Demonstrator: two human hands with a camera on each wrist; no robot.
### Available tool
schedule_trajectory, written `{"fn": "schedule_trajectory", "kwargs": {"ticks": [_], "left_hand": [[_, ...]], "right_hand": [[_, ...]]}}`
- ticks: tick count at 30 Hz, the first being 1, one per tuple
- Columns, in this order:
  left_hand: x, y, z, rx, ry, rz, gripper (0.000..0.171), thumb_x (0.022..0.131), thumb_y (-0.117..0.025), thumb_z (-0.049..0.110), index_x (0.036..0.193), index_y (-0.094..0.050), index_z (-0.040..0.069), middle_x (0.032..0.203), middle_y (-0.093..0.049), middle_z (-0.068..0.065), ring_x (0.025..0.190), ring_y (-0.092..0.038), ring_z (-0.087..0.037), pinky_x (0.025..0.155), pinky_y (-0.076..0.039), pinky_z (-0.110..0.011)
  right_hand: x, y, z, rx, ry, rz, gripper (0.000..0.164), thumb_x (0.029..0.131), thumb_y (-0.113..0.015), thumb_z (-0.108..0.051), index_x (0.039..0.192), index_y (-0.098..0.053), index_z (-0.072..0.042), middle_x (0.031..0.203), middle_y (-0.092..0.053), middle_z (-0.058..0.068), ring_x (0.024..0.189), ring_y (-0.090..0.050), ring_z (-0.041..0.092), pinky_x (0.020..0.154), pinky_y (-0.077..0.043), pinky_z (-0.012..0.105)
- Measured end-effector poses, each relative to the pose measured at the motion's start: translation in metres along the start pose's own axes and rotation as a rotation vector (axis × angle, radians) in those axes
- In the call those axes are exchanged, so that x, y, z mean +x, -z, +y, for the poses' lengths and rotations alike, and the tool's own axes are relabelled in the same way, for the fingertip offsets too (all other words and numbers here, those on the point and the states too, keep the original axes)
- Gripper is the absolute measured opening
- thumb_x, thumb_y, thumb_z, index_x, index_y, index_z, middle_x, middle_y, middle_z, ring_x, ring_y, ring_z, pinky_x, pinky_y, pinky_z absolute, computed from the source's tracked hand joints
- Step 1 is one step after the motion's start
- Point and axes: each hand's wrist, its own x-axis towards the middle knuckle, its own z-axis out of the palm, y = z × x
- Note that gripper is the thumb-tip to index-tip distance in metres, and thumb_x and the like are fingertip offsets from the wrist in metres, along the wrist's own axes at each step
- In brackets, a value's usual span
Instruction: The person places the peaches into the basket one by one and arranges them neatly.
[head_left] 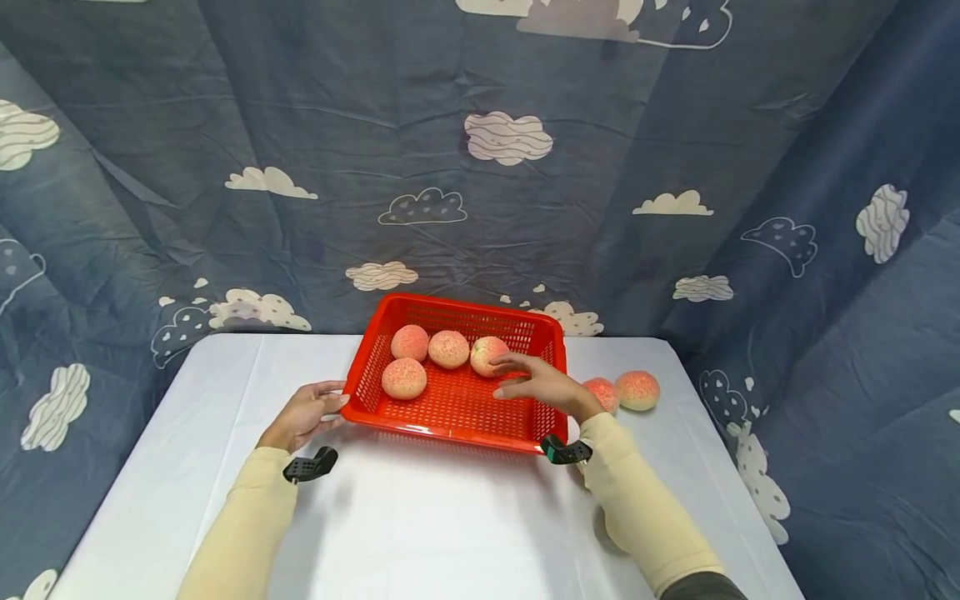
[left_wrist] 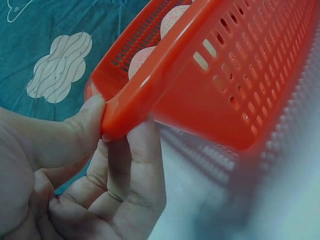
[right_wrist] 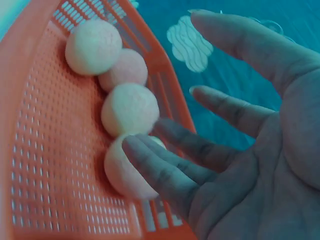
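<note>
A red plastic basket [head_left: 457, 432] with slotted walls holds several round, peach-like fruits, pink speckled over cream. My left hand [head_left: 309, 412] pinches the basket's left rim, thumb above and fingers below, as the left wrist view [left_wrist: 127, 107] shows. My right hand [head_left: 536, 382] reaches over the basket's right side with its fingers spread. In the head view its fingertips overlap the rightmost peach [head_left: 489, 357]. From the right wrist, that peach [right_wrist: 127, 172] lies by the fingertips, with no fingers curled around it. Other peaches [head_left: 405, 379] sit toward the basket's left end.
To the right of the basket, two more peaches [head_left: 637, 390] lie on the white table [head_left: 420, 525], one partly behind my right wrist. Pale round shapes show at the edge of my right forearm, mostly hidden. A dark cloud-print curtain [head_left: 337, 150] hangs behind the table.
</note>
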Motion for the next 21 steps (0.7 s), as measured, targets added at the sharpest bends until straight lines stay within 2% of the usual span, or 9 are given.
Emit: {"fn": "schedule_trajectory", "kwargs": {"ticks": [5,13,21], "left_hand": [[0.0,-0.001,-0.001,0.01,0.003,0.017,0.051,0.099,-0.053,0.008,0.143,-0.033,-0.008,0.11,-0.06,-0.013,0.082,-0.063,-0.011,0.078,-0.054,-0.031],[0.0,-0.001,-0.002,0.019,-0.01,0.017,0.05,0.099,-0.052,0.006,0.143,-0.033,-0.009,0.114,-0.058,-0.018,0.082,-0.062,-0.01,0.077,-0.054,-0.031],[-0.002,-0.002,-0.002,0.011,-0.001,0.013,0.052,0.099,-0.053,0.007,0.144,-0.032,-0.008,0.114,-0.059,-0.015,0.084,-0.063,-0.011,0.081,-0.054,-0.032]], "right_hand": [[-0.022,0.017,0.011,0.05,0.026,0.017,0.059,0.087,-0.073,-0.019,0.138,-0.048,-0.005,0.138,-0.048,0.02,0.125,-0.046,0.038,0.101,-0.043,0.046],[-0.051,0.04,0.036,0.165,0.044,0.012,0.062,0.089,-0.07,-0.011,0.142,-0.04,0.003,0.14,-0.044,0.026,0.126,-0.044,0.046,0.092,-0.05,0.034],[-0.078,0.052,0.053,0.194,0.085,0.063,0.056,0.09,-0.066,-0.008,0.138,-0.042,0.006,0.137,-0.046,0.028,0.123,-0.049,0.043,0.096,-0.047,0.044]]}}
